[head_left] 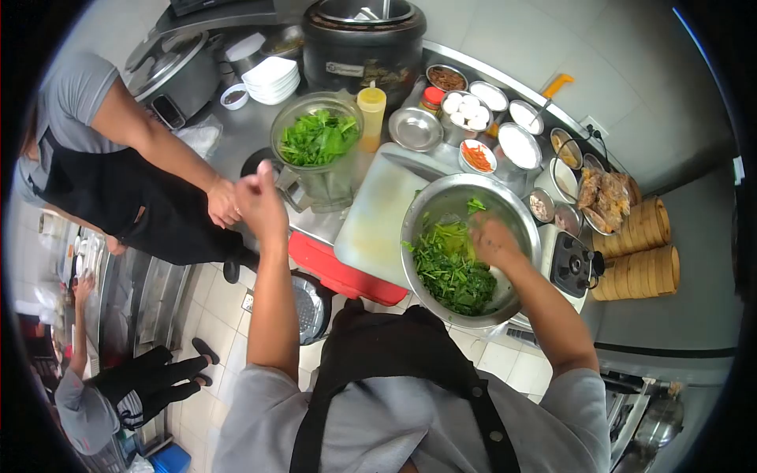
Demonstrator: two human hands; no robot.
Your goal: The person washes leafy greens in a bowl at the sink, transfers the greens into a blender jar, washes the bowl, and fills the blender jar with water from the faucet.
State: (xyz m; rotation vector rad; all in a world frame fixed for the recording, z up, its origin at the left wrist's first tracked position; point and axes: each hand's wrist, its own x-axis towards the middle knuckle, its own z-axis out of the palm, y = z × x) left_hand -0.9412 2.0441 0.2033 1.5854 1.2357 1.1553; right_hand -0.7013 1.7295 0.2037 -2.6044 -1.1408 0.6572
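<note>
My right hand (495, 240) is inside a large steel bowl (526, 213), at the right side of the chopped green leaves (453, 268); its fingers are partly hidden and blurred. My left hand (262, 201) is raised in the air left of the blender jug (327, 189), its fingers pointing up and blurred, holding nothing that I can make out. A strainer of green leaves (319, 138) rests on top of the jug. Between jug and bowl lies a white cutting board (378, 213).
A co-worker's hand (224, 203) is close beside my left hand. Another person (87, 402) stands lower left. Behind the bowl are a yellow bottle (371, 118), a bowl of eggs (465, 110) and a black soup warmer (363, 51). Bamboo steamers (639, 272) stand right.
</note>
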